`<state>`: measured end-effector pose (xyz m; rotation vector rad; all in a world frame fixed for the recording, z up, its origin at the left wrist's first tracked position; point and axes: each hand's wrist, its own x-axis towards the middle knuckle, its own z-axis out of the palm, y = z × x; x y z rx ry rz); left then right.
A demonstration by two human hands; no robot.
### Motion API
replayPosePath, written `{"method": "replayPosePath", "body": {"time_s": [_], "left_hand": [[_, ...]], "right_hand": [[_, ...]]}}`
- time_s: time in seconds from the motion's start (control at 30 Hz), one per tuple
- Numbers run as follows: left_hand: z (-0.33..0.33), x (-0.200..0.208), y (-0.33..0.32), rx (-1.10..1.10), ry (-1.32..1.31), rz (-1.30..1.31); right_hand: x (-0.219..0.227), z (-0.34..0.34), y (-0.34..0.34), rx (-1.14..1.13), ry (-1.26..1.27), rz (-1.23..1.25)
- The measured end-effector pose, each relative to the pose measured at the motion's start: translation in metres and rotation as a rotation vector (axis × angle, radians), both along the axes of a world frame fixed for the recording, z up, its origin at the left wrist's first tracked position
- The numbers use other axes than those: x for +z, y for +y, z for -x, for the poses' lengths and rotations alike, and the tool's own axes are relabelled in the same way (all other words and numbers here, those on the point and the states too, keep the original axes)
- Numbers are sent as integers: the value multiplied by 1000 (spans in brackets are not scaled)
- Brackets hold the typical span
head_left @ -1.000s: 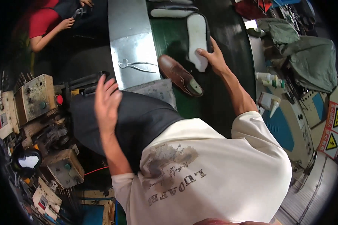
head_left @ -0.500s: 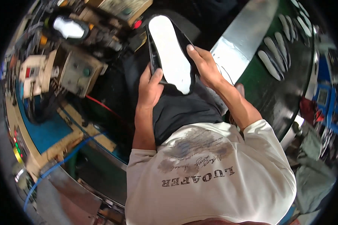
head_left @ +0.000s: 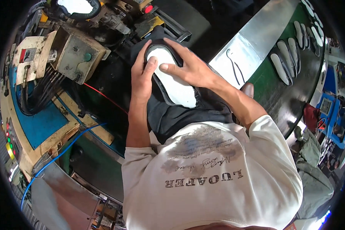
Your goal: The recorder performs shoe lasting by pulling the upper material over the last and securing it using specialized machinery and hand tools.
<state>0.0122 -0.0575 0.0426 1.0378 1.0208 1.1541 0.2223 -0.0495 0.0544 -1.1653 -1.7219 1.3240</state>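
A black shoe upper [head_left: 160, 89] lies bottom up over my lap, its white insole [head_left: 176, 86] facing me. My left hand [head_left: 142, 78] wraps the far left end, the thumb pressing on the white surface. From the right, my right hand [head_left: 191, 69] curls its fingers round the far rim, and its thumb also rests on the insole. Both hands are closed on the same shoe, thumbs close together. The underside of the shoe and most fingertips are hidden.
Left stands a machine with a control box [head_left: 78, 57] and a blue-topped bench [head_left: 46, 119]. Another white-bottomed shoe [head_left: 77, 7] sits at the machine. On the right, a metal plate [head_left: 253, 42] carries a thin black two-handled tool [head_left: 235, 67]; several shoes [head_left: 281, 69] line the green conveyor.
Both hands have shifted from the shoe's sides to its far end, thumbs now on the insole. The shoe sits nearer my lap. The whole view has moved slightly.
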Motion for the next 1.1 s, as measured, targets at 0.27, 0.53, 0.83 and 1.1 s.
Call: {"method": "replayPosePath", "body": {"time_s": [0.27, 0.53, 0.83, 1.1], "left_hand": [[-20, -9, -8, 226, 384, -135], [-4, -21, -4, 156, 24, -73], [-12, -23, 6, 108, -20, -21], [-38, -18, 17, 176, 210, 113]], "right_hand": [[-5, 17, -5, -107, -46, -120], [-15, -27, 19, 156, 271, 228], [-24, -24, 51, 290, 54, 51], [-36, -12, 34, 125, -68, 119]]}}
